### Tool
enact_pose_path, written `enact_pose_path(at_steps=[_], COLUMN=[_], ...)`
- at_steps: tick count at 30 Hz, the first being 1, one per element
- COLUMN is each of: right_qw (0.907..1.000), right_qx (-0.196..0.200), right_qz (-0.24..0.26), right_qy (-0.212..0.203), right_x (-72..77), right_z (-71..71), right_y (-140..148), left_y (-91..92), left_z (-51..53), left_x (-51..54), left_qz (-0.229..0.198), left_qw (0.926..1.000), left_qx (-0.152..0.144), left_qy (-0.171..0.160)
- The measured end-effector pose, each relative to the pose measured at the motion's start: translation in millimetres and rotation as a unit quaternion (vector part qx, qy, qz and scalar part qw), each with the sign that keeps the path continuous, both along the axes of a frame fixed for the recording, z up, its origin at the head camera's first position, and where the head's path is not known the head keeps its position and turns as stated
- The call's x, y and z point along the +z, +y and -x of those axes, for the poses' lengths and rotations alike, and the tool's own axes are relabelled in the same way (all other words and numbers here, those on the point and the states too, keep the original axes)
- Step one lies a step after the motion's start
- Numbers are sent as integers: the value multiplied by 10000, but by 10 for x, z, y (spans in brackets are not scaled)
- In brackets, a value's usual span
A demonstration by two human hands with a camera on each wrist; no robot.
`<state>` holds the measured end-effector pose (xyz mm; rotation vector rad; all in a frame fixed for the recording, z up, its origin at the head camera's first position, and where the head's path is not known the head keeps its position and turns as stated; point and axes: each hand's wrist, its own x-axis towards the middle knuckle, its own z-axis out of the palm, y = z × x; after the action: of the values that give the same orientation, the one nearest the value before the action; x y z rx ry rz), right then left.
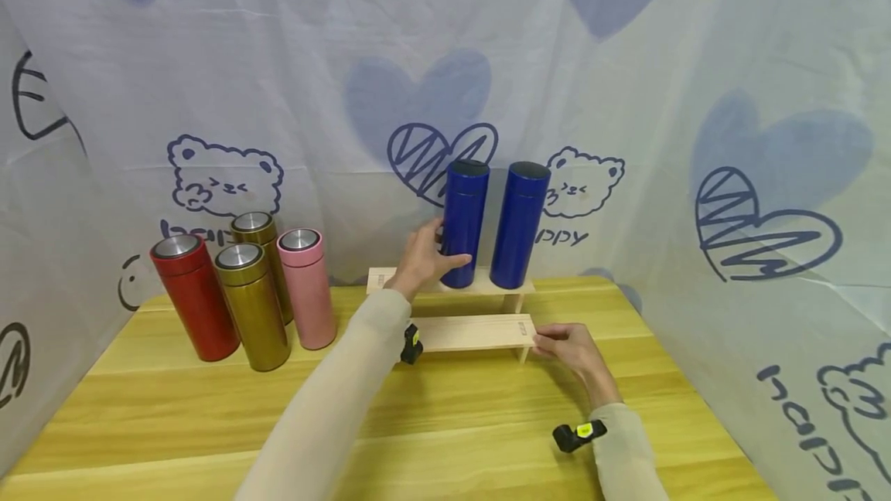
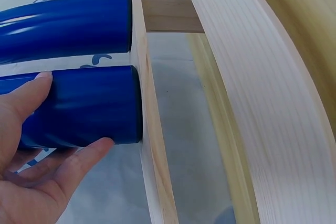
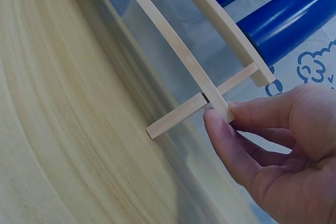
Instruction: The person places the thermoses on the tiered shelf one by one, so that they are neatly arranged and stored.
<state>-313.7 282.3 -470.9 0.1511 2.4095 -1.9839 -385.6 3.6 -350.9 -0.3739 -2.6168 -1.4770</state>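
Note:
Two blue thermos bottles stand upright on the upper board of a small two-step wooden rack (image 1: 473, 333). My left hand (image 1: 421, 260) grips the left blue bottle (image 1: 462, 219) low on its body, thumb on one side and fingers on the other, as the left wrist view shows. Beside it stands the right blue bottle (image 1: 520, 226), untouched. With thumb and fingers my right hand (image 1: 574, 348) pinches the right end of the lower board (image 3: 178, 51). The bottle's base meets the upper board (image 2: 149, 129) in the left wrist view.
On the left of the wooden table (image 1: 445, 439) stand a red bottle (image 1: 196, 304), two gold bottles (image 1: 257, 315) and a pink bottle (image 1: 309, 296), close together. A patterned cloth (image 1: 313, 83) hangs behind the table and at its sides.

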Motion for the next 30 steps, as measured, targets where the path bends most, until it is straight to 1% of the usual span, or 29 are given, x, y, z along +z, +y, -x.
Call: enact_pose_path(at_steps=[4,11,19,21,24,27,29,30], right_qw=[10000,10000,10000,10000,10000,10000,10000,10000], right_qx=[0,-5,2,11,37,45,46,37], right_qz=[-10,-13,-15,-10,24,31,44,23], right_qy=[19,-6,-24,-23,-15,-15,-20,-28], right_x=[-7,2,8,7,12,20,28,28], right_z=[4,-4,-8,-6,-11,-17,-25,-27], right_y=[-4,-1,-1,-3,-6,-6,-4,0], left_y=[-24,-68,-116,-128,-176,-262,-332,-361], left_z=[-10,-7,21,19,-2,-26,-35,-37], left_x=[-6,2,0,5,40,110,163,188], left_qz=[-42,41,152,169,79,-2,28,72], left_qw=[10000,9998,9992,9990,9984,9972,9972,9973], left_qx=[-52,-204,-369,-406,-502,-601,-615,-634], left_qy=[5,41,-2,-58,-255,-449,-433,-373])
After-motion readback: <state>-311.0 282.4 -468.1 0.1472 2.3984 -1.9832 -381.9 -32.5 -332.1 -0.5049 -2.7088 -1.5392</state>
